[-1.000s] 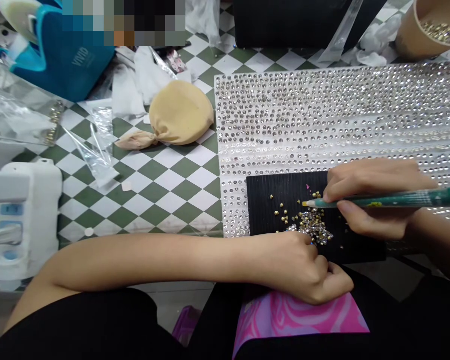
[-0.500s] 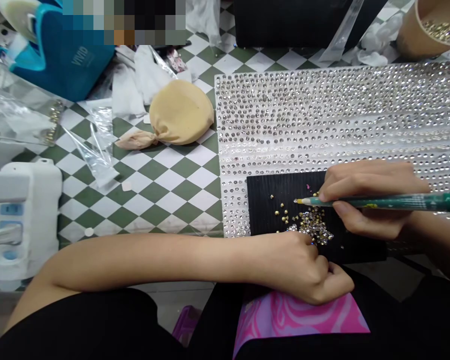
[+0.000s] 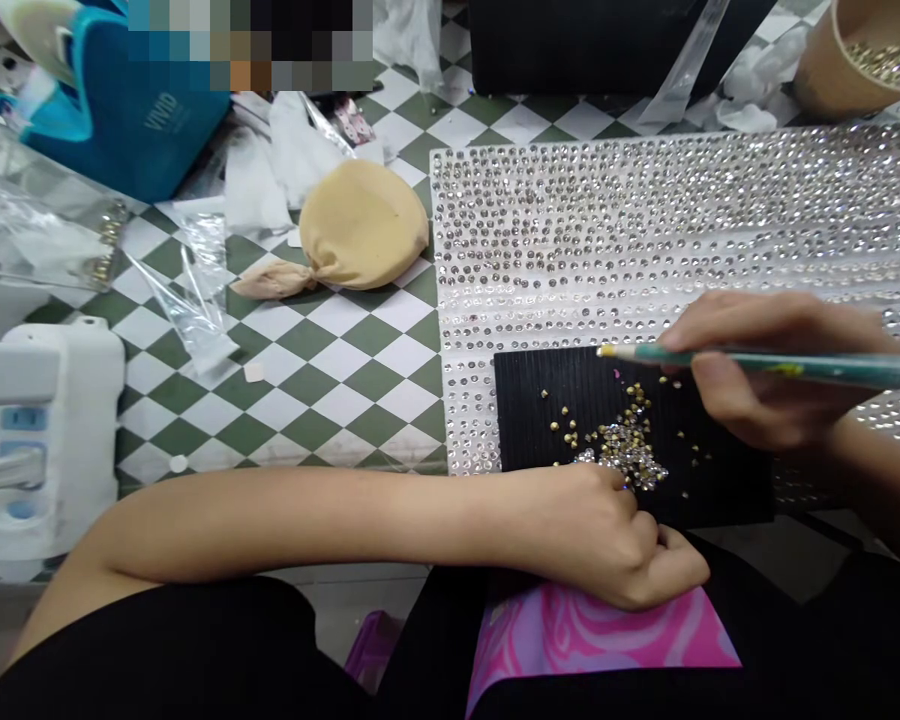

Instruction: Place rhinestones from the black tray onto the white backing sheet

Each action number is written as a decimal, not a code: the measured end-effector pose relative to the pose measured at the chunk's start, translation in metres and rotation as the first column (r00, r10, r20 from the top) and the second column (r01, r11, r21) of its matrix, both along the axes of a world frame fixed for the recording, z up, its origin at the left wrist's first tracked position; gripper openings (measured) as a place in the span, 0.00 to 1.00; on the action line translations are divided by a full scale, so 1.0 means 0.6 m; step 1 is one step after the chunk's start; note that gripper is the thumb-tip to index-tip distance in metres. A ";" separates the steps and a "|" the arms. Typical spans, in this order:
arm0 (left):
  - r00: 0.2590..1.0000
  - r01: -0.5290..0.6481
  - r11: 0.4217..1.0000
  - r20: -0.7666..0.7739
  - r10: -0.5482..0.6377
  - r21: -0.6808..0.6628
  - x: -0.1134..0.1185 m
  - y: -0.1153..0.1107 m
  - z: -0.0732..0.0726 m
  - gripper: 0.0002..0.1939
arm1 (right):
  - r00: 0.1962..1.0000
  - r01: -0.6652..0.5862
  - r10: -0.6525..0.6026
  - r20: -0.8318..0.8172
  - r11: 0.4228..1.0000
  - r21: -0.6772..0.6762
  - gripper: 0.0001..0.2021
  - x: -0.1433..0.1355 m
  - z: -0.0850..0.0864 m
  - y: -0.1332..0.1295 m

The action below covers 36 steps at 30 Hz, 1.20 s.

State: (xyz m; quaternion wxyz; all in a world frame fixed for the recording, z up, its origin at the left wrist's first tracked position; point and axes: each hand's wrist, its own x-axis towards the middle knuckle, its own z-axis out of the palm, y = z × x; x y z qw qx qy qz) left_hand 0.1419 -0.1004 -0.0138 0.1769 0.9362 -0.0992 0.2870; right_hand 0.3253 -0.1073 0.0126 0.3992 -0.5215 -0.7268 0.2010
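My right hand [image 3: 780, 365] pinches a green pencil-like stick [image 3: 817, 367] whose pale yellow tip hovers by the far edge of a ribbed black board [image 3: 547, 375]. Whether a stone clings to the tip, I cannot make out. Loose silver and gold rhinestones [image 3: 630, 450] lie heaped on the board, with several scattered around. My left hand [image 3: 622, 535] is curled closed at the board's near edge, its knuckles beside the heap; its inner fingers are hidden. Beneath the board spreads a white sheet [image 3: 441, 300] set with rows of shiny rhinestones.
A tied beige pouch [image 3: 364, 225] rests on the checkered tabletop [image 3: 360, 385]. Further left are a white power strip [image 3: 90, 430], plastic bags [image 3: 202, 290] and a blue holder [image 3: 150, 110]. At the far right stands a tan bowl [image 3: 817, 70] of stones; a black box [image 3: 570, 45] is at the back.
My right hand has lifted with the stick, its tip moving from among the loose stones towards the board's far edge. My left hand has stayed in place.
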 end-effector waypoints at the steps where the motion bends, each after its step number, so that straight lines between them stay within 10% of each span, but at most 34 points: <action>1: 1.000 -0.001 1.000 0.002 0.001 0.002 0.000 0.000 0.000 0.03 | 0.995 0.098 -0.099 0.022 0.994 0.043 0.08 0.001 -0.006 0.001; 36: 0.999 -0.017 1.000 0.027 0.017 -0.003 0.003 -0.002 0.000 0.04 | 0.972 0.192 -0.189 0.137 0.981 -0.013 0.05 -0.006 -0.012 0.020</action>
